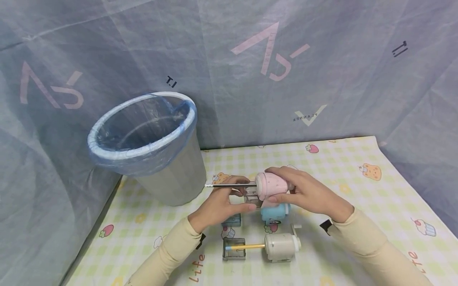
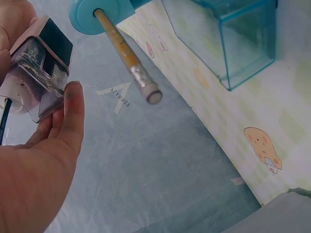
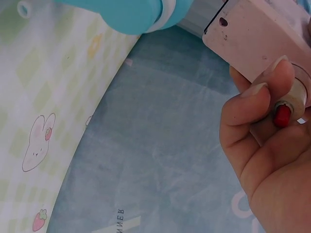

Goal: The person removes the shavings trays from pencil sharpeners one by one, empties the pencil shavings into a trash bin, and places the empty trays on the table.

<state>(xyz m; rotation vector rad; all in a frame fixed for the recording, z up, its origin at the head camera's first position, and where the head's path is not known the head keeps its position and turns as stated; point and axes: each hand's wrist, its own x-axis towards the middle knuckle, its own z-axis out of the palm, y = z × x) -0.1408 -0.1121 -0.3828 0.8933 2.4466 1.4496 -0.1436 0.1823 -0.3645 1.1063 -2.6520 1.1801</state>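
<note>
My right hand [image 1: 311,194] grips a pink pencil sharpener [image 1: 273,186] by its body, lifted over the table. A black pencil [image 1: 229,185] sticks out of its front toward the left. My left hand [image 1: 222,206] pinches the sharpener's clear shavings drawer [image 1: 251,194] between thumb and fingers; shavings [image 2: 33,51] show inside it in the left wrist view. From the right wrist the pink underside [image 3: 257,39] appears, with a red tip [image 3: 282,116] by my curled fingers. Below my hands stands a blue sharpener [image 1: 274,214], partly hidden, holding a yellow pencil [image 2: 124,48].
Nearer me, a grey sharpener [image 1: 280,244] holds another yellow pencil [image 1: 250,246] above its pulled-out drawer [image 1: 234,255]. The blue sharpener's drawer [image 1: 232,220] also juts left. A bin [image 1: 171,171] with a blue liner stands at the back left. A grey cloth [image 1: 243,99] hangs behind the checked tablecloth [image 1: 343,171].
</note>
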